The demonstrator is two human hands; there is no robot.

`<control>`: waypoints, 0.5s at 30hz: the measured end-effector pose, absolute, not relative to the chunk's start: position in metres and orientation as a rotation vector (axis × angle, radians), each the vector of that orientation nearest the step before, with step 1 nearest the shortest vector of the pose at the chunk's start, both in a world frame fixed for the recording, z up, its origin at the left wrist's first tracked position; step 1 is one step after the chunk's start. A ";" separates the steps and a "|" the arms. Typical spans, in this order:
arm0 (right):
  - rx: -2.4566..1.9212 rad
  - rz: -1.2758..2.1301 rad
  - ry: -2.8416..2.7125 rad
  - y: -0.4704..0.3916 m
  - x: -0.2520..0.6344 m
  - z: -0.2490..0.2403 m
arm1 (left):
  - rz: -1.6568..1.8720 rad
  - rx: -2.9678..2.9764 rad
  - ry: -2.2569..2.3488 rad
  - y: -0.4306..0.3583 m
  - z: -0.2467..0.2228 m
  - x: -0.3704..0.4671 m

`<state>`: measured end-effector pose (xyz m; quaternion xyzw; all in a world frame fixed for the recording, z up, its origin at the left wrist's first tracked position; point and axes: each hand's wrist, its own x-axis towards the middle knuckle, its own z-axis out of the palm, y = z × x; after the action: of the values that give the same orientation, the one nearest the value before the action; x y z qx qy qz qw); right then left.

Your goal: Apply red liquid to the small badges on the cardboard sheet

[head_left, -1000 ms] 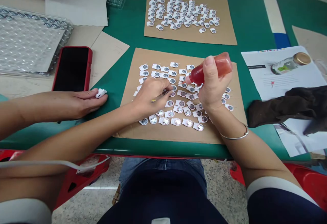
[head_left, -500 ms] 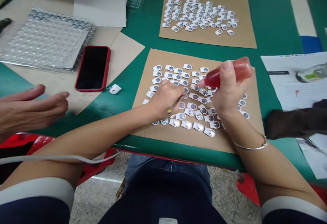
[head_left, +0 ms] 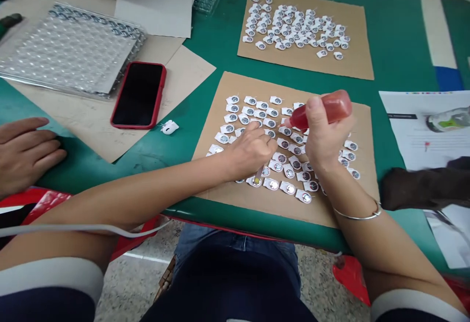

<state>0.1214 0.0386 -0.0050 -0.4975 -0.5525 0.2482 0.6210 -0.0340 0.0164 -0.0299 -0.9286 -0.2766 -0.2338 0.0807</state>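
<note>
Bottle, red (head_left: pixel 337 105): gripped in right hand (head_left: pixel 325 143), nozzle over white tags (head_left: pixel 271 184), beside left hand (head_left: pixel 251 150) closed around slim tool (head_left: pixel 258 175). Cardboard (head_left: pixel 323 210): near desk (head_left: pixel 301 78) edge; green strip separates second sheet (head_left: pixel 354 65).

Head-worn view, looking forward, tilted down

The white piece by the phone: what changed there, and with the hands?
A co-worker's hand let go of the white piece and withdrew left. The left hand turned the tool, yellow end toward the person. The right hand still grips the bottle; the phone stayed.
</note>
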 end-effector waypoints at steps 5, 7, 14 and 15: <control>-1.232 0.618 -1.361 0.039 0.123 -0.016 | -0.758 -2.703 -0.763 0.015 -0.031 -0.031; -1.258 0.618 -1.402 0.039 0.125 -0.020 | -0.773 -2.659 -0.742 0.013 -0.031 -0.030; -1.320 0.580 -1.468 0.037 0.127 -0.021 | -0.700 -2.673 -0.751 0.009 -0.032 -0.029; -1.329 0.568 -1.467 0.037 0.127 -0.020 | -0.698 -2.673 -0.754 0.009 -0.032 -0.029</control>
<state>0.1266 0.0366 -0.0199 -0.5531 -0.6105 0.2365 0.5151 -0.0287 0.0093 -0.0322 -0.9244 -0.2608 -0.2415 0.1383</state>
